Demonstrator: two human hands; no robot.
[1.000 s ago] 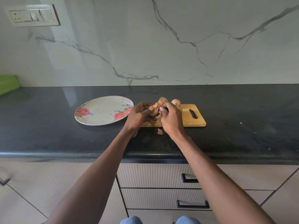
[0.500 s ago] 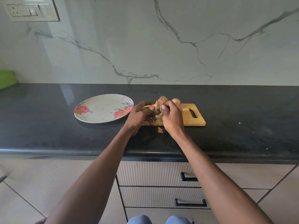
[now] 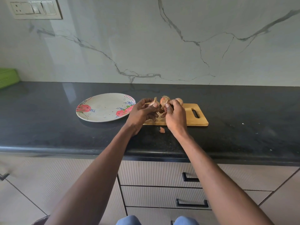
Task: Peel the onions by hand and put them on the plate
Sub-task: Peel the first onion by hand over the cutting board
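Onion position: the onion [image 3: 163,101] is held in the air above the left end of the cutting board [image 3: 197,121], between both hands, with its hairy root end pointing up.
Bench: the black bench [image 3: 48,127] carries the plate, the board and one small scrap of skin [image 3: 162,130] just in front of the board.
Plate: the flowered plate [image 3: 100,115] lies just left of the hands and has no onion on it yet.
Change: half a second ago the two hands were pressed together around the onion; now the left hand has moved away to the left with a pale piece of skin [image 3: 154,102], so one layer seems to be coming off.
Meaning for the task: peeling is in progress, probably on the first onion; a second onion [image 3: 179,100] waits on the board behind the right hand.
Left hand [image 3: 141,113]: the fingers are curled and pinch the loose skin, near the onion.
Right hand [image 3: 176,116]: the fingers are closed narrowly around the onion, thumb on its near side.
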